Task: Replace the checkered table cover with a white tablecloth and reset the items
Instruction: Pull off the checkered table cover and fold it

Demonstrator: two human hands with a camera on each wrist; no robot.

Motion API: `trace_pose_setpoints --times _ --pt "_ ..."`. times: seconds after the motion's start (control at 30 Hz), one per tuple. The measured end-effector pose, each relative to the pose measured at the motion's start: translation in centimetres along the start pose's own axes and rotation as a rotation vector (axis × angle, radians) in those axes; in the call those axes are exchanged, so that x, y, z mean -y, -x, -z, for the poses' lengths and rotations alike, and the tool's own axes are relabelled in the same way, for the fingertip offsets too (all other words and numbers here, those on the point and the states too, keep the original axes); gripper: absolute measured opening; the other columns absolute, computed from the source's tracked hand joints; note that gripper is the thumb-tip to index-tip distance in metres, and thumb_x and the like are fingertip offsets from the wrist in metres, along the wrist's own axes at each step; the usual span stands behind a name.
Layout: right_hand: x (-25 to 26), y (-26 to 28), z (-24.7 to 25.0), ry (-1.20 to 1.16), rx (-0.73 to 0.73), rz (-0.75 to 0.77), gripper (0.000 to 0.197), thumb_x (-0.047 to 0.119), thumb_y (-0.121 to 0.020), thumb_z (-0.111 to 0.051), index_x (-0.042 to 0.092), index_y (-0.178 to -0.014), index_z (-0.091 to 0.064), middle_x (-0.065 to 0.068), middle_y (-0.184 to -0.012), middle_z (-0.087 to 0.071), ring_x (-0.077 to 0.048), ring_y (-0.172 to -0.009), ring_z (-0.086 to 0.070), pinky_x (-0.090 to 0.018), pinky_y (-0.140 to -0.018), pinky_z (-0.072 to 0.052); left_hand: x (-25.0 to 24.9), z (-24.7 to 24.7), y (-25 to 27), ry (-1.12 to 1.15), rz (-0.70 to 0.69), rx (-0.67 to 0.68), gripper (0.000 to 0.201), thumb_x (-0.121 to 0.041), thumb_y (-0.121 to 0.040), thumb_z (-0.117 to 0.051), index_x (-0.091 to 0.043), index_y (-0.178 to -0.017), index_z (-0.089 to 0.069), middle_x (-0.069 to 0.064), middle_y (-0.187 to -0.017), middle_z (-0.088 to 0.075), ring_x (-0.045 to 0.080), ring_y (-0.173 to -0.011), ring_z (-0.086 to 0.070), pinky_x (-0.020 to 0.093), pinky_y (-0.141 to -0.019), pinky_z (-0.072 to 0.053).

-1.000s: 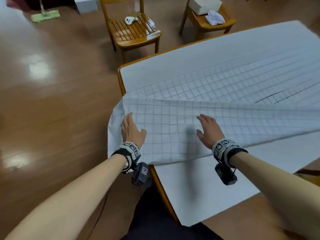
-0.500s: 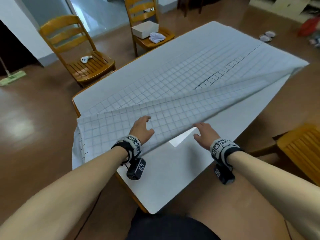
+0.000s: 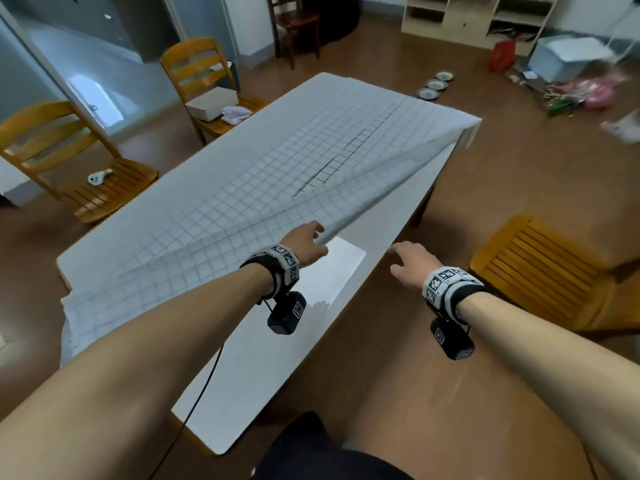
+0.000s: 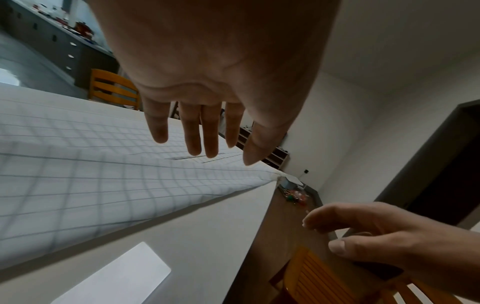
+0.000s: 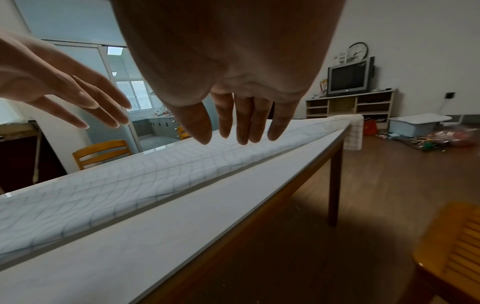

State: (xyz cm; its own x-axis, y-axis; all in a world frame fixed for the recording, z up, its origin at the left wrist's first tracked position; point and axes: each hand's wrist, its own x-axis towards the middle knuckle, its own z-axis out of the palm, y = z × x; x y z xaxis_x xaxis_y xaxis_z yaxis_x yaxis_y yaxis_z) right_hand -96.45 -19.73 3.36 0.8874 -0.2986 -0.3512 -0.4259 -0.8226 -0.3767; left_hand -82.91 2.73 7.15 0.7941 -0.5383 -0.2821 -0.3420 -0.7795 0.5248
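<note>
Checkered cover folded back diagonally on counter, head view shows left hand at fold edge, wrist views reveal both hands' fingers loosely spread above it, right hand holding nothing past counter edge

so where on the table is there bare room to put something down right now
The bare strip of tabletop between the folded edge of the checkered cover and the near table edge. The left hand hovers at the fold, the right hand beyond the edge. The rest lies under the cover.
</note>
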Motion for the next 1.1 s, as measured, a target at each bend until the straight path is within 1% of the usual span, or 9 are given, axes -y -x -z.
trace_pose_setpoints --times 0.07,0.2,0.4,0.5,0.63,0.77,0.9,1.0,1.1 --pt "-1.7 -0.3 1.3 0.003 -0.007 -0.027 0.049 0.024 -0.095 -0.051 0.024 -0.144 -0.045 -0.004 -0.146 -0.045 -0.024 -0.133 -0.044 -0.039 -0.105 -0.041 -1.8 -0.2 -1.9 -0.007 -0.018 0.024 0.052 -0.022 -0.086 -0.065 -0.016 -0.136 -0.050 0.007 -0.132 -0.058 0.023 -0.117 -0.056 0.036 -0.097 -0.046" --pt "-4.5 -2.3 3.4 -0.002 -0.030 -0.088 0.047 0.024 -0.095 -0.053 0.026 -0.142 -0.046 -0.004 -0.143 -0.046 -0.025 -0.126 -0.051 -0.038 -0.101 -0.044 -4.4 -0.7 -6.9 -0.009 -0.045 0.031 0.051 -0.023 -0.086 -0.066 -0.016 -0.134 -0.052 0.005 -0.129 -0.059 0.023 -0.114 -0.057 0.032 -0.092 -0.045" --pt "-8.1 -9.5 5.8 0.010 -0.012 -0.113 0.048 0.024 -0.095 -0.053 0.027 -0.142 -0.045 -0.001 -0.145 -0.045 -0.023 -0.126 -0.051 -0.038 -0.101 -0.046 -6.3 -2.3 -17.9 0.006 -0.069 0.084 0.049 -0.023 -0.085 -0.066 -0.017 -0.132 -0.053 0.005 -0.130 -0.060 0.022 -0.114 -0.057 0.031 -0.089 -0.045" --pt "-9.8 -13.8 6.5 0.017 0.011 -0.144 0.046 0.024 -0.096 -0.053 0.028 -0.141 -0.046 -0.001 -0.145 -0.046 -0.021 -0.126 -0.052 -0.037 -0.101 -0.046 -6.0 -2.4 -24.2 0.012 -0.057 0.099 0.049 -0.021 -0.087 -0.065 -0.016 -0.134 -0.052 0.006 -0.132 -0.058 0.023 -0.117 -0.056 0.032 -0.091 -0.044" --pt "-11.5 -19.3 8.6 0.043 0.079 -0.184 0.046 0.022 -0.095 -0.053 0.028 -0.140 -0.046 0.000 -0.145 -0.047 -0.019 -0.128 -0.050 -0.036 -0.104 -0.045 -4.1 -2.2 -31.2 -0.016 0.017 0.128 0.053 -0.020 -0.087 -0.064 -0.015 -0.137 -0.049 0.008 -0.136 -0.055 0.025 -0.119 -0.055 0.035 -0.094 -0.044" --pt "-12.3 -25.1 11.4 0.041 0.095 -0.197 0.046 0.025 -0.095 -0.052 0.030 -0.140 -0.046 -0.001 -0.145 -0.045 -0.023 -0.124 -0.054 -0.038 -0.101 -0.045 -2.8 -2.2 -36.1 -0.075 0.093 0.152 0.059 -0.021 -0.089 -0.060 -0.015 -0.144 -0.041 0.011 -0.144 -0.044 0.029 -0.126 -0.049 0.038 -0.096 -0.046" --pt "-12.7 -31.7 13.4 0.058 0.159 -0.123 0.047 0.024 -0.095 -0.051 0.028 -0.141 -0.045 -0.002 -0.145 -0.044 -0.021 -0.124 -0.051 -0.037 -0.101 -0.044 -1.8 -2.9 -39.5 -0.136 0.202 0.175 0.067 -0.020 -0.086 -0.061 -0.020 -0.148 -0.034 0.010 -0.146 -0.041 0.031 -0.131 -0.043 0.047 -0.101 -0.045" --pt "-13.1 -37.0 14.2 0.097 0.219 -0.014 0.048 0.023 -0.095 -0.049 0.024 -0.143 -0.043 0.000 -0.149 -0.041 -0.019 -0.135 -0.040 -0.038 -0.107 -0.040 -0.9 -3.6 -41.9 -0.142 0.292 0.214 0.073 -0.025 -0.086 -0.065 -0.021 -0.150 -0.030 0.008 -0.148 -0.040 0.031 -0.134 -0.041 0.051 -0.107 -0.037" --pt "-13.1 -42.8 14.9 0.136 0.236 0.110 0.052 0.016 -0.094 -0.051 0.021 -0.146 -0.041 0.001 -0.150 -0.040 -0.019 -0.139 -0.033 -0.037 -0.110 -0.036 -0.3 -4.0 -43.3 -0.119 0.380 0.246 0.069 -0.033 -0.087 -0.068 -0.020 -0.146 -0.034 0.005 -0.142 -0.049 0.030 -0.128 -0.049 0.050 -0.107 -0.035"
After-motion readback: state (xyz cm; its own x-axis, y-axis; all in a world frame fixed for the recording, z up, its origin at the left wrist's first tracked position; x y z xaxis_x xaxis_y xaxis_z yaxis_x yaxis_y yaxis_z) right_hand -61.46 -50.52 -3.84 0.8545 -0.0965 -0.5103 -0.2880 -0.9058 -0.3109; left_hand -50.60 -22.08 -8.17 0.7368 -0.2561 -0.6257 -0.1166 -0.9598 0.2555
